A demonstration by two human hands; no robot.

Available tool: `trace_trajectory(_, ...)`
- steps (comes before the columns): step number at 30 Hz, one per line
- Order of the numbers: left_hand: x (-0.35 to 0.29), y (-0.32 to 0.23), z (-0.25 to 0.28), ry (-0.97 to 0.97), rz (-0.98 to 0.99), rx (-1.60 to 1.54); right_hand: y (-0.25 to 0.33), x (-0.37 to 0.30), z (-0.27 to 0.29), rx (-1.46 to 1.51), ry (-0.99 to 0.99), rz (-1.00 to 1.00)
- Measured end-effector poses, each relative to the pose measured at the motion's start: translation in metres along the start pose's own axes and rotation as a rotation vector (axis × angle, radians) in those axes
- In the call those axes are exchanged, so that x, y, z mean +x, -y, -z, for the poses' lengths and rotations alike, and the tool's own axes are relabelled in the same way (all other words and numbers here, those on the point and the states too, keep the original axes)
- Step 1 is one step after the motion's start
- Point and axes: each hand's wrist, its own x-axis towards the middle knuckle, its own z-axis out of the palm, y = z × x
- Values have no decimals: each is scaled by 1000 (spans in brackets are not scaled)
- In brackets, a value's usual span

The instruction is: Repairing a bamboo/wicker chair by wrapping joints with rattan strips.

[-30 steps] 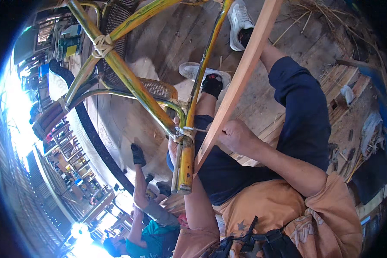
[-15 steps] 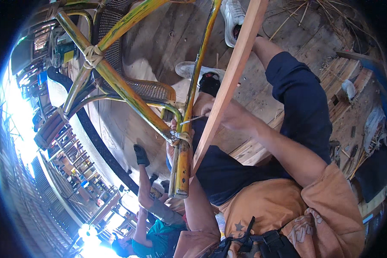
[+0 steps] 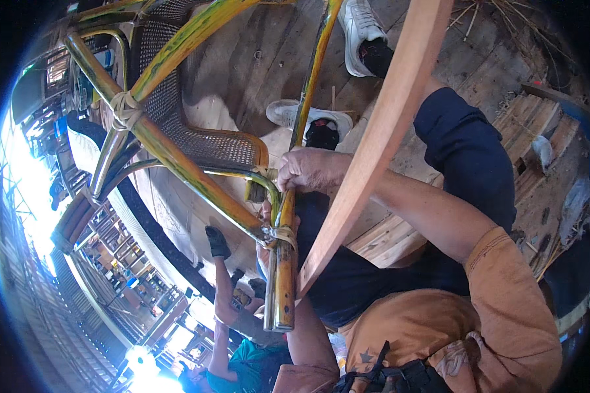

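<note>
A yellow-green bamboo frame with dark streaks fills the upper left, its diagonal pole (image 3: 190, 173) meeting two upright poles (image 3: 285, 281). Pale strip lashing (image 3: 280, 234) wraps that joint, and more lashing (image 3: 126, 111) binds a crossing farther up. My left hand (image 3: 266, 211) reaches from behind and is closed around the poles at the lower joint, mostly hidden by them. Just above it, my right hand (image 3: 311, 169) is closed against the upright pole; whatever its fingers pinch is hidden. A woven cane panel (image 3: 219, 144) belongs to the frame behind.
A light wooden bar (image 3: 380, 141) slants across the view in front of my right forearm. Wooden boards (image 3: 531, 124) and scraps lie on the right. Another person in a green shirt (image 3: 249, 360) is at the lower left. My feet rest on the plank floor (image 3: 242, 78).
My right hand has moved left onto the upright pole; the thin pale piece it held out before no longer shows. The frame's lower end sits slightly lower in the view.
</note>
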Motion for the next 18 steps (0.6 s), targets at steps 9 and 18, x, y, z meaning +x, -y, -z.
trace_trajectory(9, -6, -4, 5, -6, -16, 48, 1, 24, -10, 162, 6, 68)
trace_trajectory(18, -1, -6, 1, -16, 9, 72, 60, 55, 25, 373, 410, -374)
